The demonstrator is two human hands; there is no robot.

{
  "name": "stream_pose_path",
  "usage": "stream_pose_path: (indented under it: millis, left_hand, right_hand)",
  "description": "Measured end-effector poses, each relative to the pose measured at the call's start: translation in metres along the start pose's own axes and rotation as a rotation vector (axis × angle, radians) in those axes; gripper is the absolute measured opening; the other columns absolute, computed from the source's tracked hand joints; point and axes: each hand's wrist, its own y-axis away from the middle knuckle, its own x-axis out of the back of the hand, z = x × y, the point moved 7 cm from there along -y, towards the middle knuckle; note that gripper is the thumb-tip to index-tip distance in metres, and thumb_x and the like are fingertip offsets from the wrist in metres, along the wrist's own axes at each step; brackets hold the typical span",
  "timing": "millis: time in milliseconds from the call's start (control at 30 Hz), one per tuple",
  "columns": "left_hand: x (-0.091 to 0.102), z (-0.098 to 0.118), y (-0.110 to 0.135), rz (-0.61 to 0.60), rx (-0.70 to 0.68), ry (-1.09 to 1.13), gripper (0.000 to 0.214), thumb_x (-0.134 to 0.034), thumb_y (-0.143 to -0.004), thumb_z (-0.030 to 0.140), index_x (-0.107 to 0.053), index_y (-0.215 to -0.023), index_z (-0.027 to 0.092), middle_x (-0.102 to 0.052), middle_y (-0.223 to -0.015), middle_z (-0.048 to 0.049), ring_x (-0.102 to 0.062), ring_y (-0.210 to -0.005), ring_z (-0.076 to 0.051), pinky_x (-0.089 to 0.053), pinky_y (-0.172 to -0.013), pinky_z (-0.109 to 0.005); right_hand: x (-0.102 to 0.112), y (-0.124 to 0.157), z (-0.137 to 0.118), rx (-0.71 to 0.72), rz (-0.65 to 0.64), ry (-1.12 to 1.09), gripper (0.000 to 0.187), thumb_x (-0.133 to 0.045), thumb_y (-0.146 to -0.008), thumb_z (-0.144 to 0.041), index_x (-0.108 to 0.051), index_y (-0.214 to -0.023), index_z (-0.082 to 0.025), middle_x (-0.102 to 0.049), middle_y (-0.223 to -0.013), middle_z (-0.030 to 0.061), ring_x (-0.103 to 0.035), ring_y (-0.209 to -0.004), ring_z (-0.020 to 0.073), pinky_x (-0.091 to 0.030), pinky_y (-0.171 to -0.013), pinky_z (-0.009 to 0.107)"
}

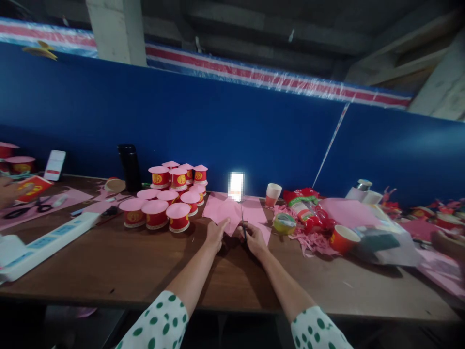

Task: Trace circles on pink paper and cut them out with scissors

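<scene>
My left hand [217, 233] pinches the near edge of a pink paper sheet [227, 209] lying on the brown table [145, 266]. To its right, my right hand [253, 239] is closed round the handles of a pair of scissors [243, 220], whose blades point away from me into the pink paper. Both forearms reach out from green-dotted white sleeves. Left of my hands stands a cluster of several red paper cups with pink paper tops [167, 198].
A lit phone [236, 186] stands behind the paper. A tape roll [284, 223], pink scraps, a red packet [307, 208], an open red cup [341, 239] and a plastic bag lie right. A white power strip [47, 240], black flask [130, 167] and another person's hand [7, 191] are left.
</scene>
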Motion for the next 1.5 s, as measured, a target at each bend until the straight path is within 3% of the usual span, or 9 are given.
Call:
stream_pose_path:
  millis: [667,1500]
  left_hand:
    - [0.0023,-0.0033,-0.0027,0.008,0.023,0.010,0.042,-0.076,-0.049,0.031,-0.065,-0.081,0.007,-0.067,-0.072,-0.0101,-0.062,-0.063,-0.018,-0.047,-0.058,-0.027]
    - [0.0029,-0.0048,-0.0049,-0.004,0.007,-0.005,0.043,-0.075,-0.051,0.035,-0.065,-0.081,0.006,-0.066,-0.069,-0.0101,-0.061,-0.060,-0.017,-0.046,-0.053,-0.026]
  right_hand:
    - [-0.0006,0.0001,-0.0003,0.008,0.003,-0.013,0.037,-0.061,-0.067,-0.044,-0.063,-0.091,-0.015,-0.053,-0.048,-0.0030,-0.047,-0.041,0.0103,-0.036,-0.041,0.021]
    - [-0.0009,-0.0008,0.0043,-0.016,-0.006,-0.043,0.036,-0.061,-0.069,-0.042,-0.061,-0.091,-0.014,-0.052,-0.048,-0.0038,-0.045,-0.040,0.0090,-0.033,-0.039,0.020]
